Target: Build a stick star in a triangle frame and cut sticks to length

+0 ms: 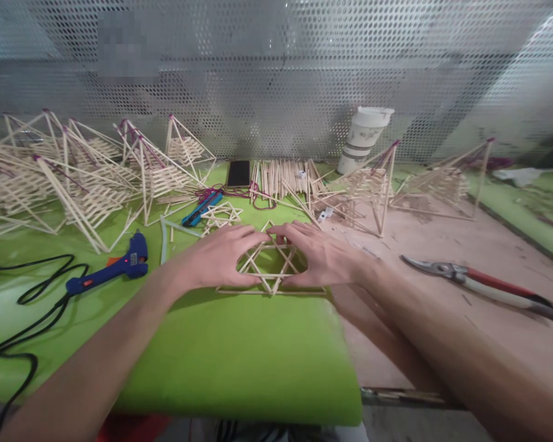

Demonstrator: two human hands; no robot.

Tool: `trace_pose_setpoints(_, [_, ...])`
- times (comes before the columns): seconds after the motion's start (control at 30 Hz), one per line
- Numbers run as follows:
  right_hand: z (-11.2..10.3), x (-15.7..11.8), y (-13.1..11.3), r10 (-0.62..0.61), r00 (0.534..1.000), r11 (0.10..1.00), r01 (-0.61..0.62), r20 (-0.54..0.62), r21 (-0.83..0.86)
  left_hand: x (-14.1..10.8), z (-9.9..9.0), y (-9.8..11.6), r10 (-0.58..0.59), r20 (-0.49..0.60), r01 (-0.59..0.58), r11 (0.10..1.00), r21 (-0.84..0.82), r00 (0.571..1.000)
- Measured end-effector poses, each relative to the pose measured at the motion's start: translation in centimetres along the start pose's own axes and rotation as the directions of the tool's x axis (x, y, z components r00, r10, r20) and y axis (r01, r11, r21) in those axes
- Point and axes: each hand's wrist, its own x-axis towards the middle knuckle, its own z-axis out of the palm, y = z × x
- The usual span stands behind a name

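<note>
A six-pointed star of thin wooden sticks [270, 286] lies over a stick triangle on the green mat. My left hand [223, 255] grips its left side, thumb along the near edge and fingers curved over the far part. Mirroring it, my right hand [324, 253] holds the right side, with the fingertips of both hands almost meeting at the far point. Parts of the star are hidden under my fingers. Just beyond my left hand sits another small stick star [223, 213]. A blue glue gun [115, 268] with a lit red light lies to the left.
Pyramid-shaped stick frames [89, 178] crowd the back left; others [371, 184] stand at right. Loose sticks [280, 178], a phone [238, 174], a blue cutter [202, 209] and a white cup [366, 138] are at the back. Pruning shears [483, 283] lie right. A black cord [27, 331] trails left.
</note>
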Motion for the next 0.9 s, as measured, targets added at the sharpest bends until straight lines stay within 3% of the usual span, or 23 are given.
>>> trace_pose_setpoints(0.9, [-0.02, 0.00, 0.17, -0.001, 1.000, 1.000, 0.001, -0.006, -0.009, 0.05, 0.03, -0.21, 0.005, 0.007, -0.005, 1.000, -0.008, 1.000])
